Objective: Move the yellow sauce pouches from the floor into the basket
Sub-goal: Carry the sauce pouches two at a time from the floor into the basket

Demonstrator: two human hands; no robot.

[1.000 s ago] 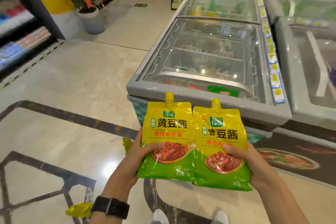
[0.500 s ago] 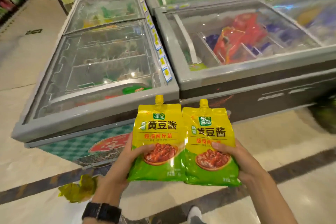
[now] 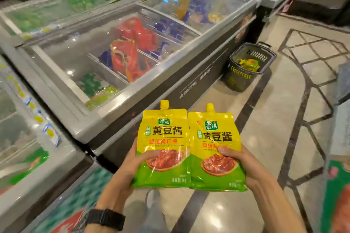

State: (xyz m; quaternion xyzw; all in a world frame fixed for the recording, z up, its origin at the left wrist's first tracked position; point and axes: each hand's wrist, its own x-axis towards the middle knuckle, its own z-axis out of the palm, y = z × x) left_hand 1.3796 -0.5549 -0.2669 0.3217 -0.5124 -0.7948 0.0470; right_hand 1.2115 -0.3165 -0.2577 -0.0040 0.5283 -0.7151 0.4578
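Two yellow-and-green sauce pouches with yellow spouts stand upright side by side in front of me. My left hand (image 3: 126,173) grips the lower part of the left pouch (image 3: 163,138), thumb across its front. My right hand (image 3: 243,164) grips the right pouch (image 3: 215,142) the same way. A dark shopping basket (image 3: 235,78) stands on the floor ahead to the right, against the freezer front, with at least one yellow pouch (image 3: 248,64) lying inside it.
A long glass-topped chest freezer (image 3: 117,100) runs diagonally on my left, with another freezer (image 3: 37,157) at the near left. Tiled floor (image 3: 274,119) with dark inlay lines stretches from my feet to the basket. A cabinet edge (image 3: 341,138) stands at the right.
My view has swung right along the freezers, bringing the basket into sight. Both hands keep their grip on the two pouches. The pouches seen lying on the floor earlier have left the view.
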